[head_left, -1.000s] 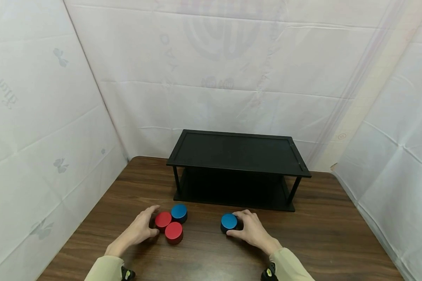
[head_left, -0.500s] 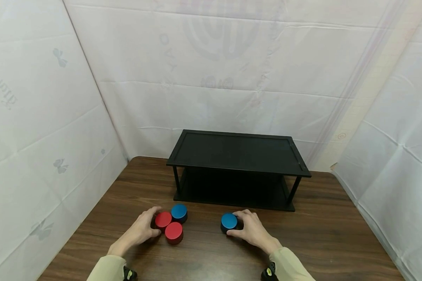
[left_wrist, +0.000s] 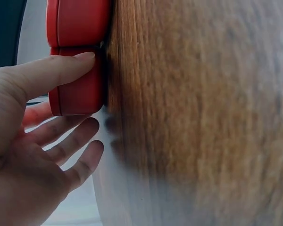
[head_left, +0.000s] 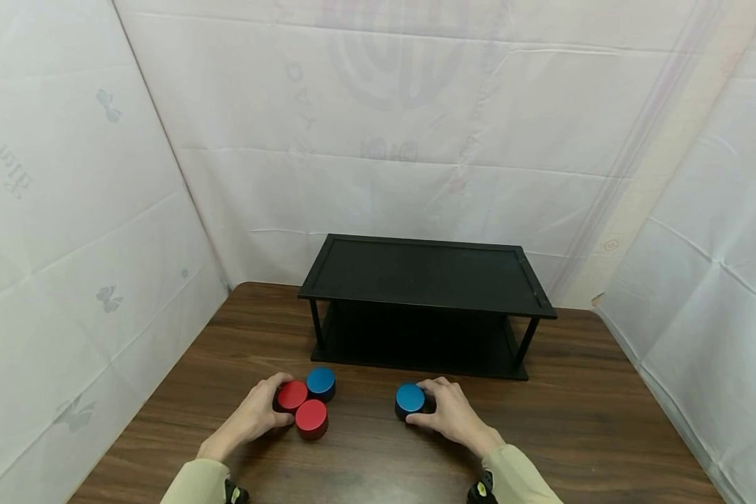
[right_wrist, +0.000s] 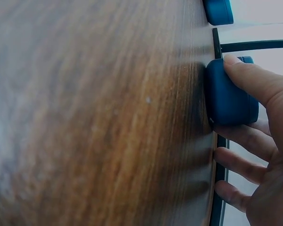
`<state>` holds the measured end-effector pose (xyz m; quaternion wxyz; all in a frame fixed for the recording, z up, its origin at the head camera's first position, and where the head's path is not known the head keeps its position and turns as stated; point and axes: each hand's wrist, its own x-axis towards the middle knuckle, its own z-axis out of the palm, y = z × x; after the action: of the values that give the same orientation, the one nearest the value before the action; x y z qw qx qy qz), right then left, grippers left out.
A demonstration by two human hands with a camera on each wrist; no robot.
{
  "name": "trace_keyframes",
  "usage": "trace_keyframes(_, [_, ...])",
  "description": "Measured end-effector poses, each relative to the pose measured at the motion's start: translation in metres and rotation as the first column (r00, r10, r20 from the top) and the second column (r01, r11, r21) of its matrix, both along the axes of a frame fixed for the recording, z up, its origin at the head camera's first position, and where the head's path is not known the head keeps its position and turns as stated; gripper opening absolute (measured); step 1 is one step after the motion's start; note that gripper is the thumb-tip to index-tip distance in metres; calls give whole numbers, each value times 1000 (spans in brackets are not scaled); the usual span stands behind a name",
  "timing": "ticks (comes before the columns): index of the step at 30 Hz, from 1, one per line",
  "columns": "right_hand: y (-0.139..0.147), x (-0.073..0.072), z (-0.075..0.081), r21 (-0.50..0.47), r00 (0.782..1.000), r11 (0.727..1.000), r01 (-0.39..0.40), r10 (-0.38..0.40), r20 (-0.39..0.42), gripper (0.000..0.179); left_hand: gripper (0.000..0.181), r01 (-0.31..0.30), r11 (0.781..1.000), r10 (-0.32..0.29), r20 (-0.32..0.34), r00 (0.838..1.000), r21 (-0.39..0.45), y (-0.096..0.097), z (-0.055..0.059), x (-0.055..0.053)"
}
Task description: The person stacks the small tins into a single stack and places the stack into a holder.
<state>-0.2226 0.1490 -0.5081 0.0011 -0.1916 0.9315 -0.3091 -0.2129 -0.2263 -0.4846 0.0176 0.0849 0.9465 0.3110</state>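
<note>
My left hand (head_left: pixel 255 411) curls its thumb and index finger round a red round tin (head_left: pixel 292 396). In the left wrist view the thumb lies across this tin's side (left_wrist: pixel 80 94), while the other fingers spread apart behind it. A second red tin (head_left: pixel 311 418) stands against it, nearer the front. Just behind them is a blue tin (head_left: pixel 321 383). To the right, my right hand (head_left: pixel 449 413) grips another blue tin (head_left: pixel 410 400) between thumb and index finger. The right wrist view has that blue tin (right_wrist: pixel 231 96) upright on the wood, its lid seam visible.
A black two-level rack (head_left: pixel 425 276) stands on the brown wooden table (head_left: pixel 365 462) behind the tins. White sheeting (head_left: pixel 378 140) encloses the table at the back and both sides.
My left hand has shifted slightly right and closed in on the left red tin. The right hand and all the tins have stayed in place.
</note>
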Motion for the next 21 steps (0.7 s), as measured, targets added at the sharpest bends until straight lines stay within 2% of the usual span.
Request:
trace_keyframes(8, [1,1,0,2,1000,1000,2,-2,-5,61,61,-26,999,26,2,1000,-27,2,-1,0])
trace_keyframes(21, [0,0,1,0,1000,1000,4,-4,-2,61,60,-40,999,40,2,999,-7,2,0,0])
